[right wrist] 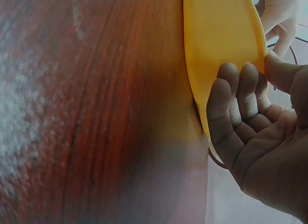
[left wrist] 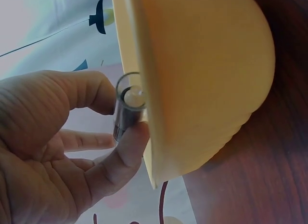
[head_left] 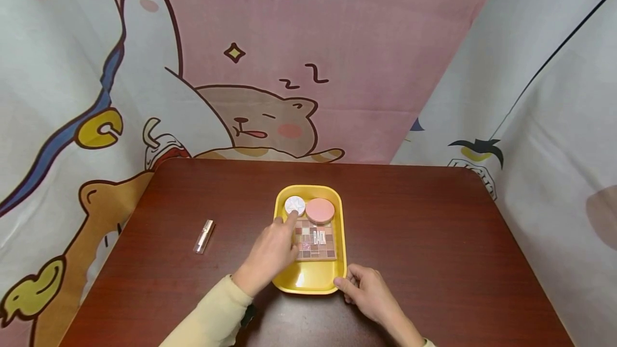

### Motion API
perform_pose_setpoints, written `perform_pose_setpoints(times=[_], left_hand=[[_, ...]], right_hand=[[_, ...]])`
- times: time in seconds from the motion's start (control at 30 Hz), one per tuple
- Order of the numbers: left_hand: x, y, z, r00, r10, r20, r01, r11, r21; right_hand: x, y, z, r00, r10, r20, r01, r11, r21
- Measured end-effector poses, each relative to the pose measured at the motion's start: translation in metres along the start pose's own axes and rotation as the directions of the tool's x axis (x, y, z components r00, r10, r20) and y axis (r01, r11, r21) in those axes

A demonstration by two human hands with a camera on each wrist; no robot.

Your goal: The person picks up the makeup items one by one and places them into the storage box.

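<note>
A yellow tray [head_left: 308, 278] [left wrist: 211, 74] [right wrist: 221, 31] holds a white round case [head_left: 294, 204], a pink round compact [head_left: 320, 210] and an eyeshadow palette [head_left: 315, 240] marked BACK. My left hand [head_left: 270, 250] [left wrist: 53, 147] reaches over the tray's left side, its index finger toward the white case. Between thumb and finger it pinches a small clear-ended tube [left wrist: 127, 108], hidden in the head view. At the tray's near right corner, my right hand [head_left: 371, 289] [right wrist: 264, 132] grips the rim, thumb on top and fingers curled against the outer wall.
A slim lipstick-like tube [head_left: 204, 236] lies on the dark brown table [head_left: 414, 229], left of the tray. Behind the table hangs a cartoon-printed cloth [head_left: 366, 58]; more pale cloth [head_left: 554, 122] hangs at the right.
</note>
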State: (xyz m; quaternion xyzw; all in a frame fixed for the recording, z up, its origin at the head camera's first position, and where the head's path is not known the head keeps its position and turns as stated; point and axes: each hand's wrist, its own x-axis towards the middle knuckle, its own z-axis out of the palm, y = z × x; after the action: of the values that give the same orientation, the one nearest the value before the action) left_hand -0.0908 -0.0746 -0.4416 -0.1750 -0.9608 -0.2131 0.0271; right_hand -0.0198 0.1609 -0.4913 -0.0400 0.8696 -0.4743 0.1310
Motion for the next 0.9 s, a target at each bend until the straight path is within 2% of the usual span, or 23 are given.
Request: perform_pose_setpoints(times=[0.27,0.6,0.9], left_hand=[[0.003,0.000,0.006,1.000,0.012,0.000,-0.012,0.999,0.040],[0.007,0.001,0.012,0.998,0.021,0.061,-0.024,0.999,0.043],[0.011,0.004,0.017,0.995,-0.005,0.097,-0.001,0.998,0.055]], right_hand=[[-0.001,-0.001,0.000,1.000,-0.017,-0.004,0.017,0.999,0.042],[-0.001,0.001,0.000,0.999,-0.039,-0.008,0.039,0.998,0.050],[-0.001,0.001,0.000,0.999,-0.041,-0.009,0.042,0.998,0.055]])
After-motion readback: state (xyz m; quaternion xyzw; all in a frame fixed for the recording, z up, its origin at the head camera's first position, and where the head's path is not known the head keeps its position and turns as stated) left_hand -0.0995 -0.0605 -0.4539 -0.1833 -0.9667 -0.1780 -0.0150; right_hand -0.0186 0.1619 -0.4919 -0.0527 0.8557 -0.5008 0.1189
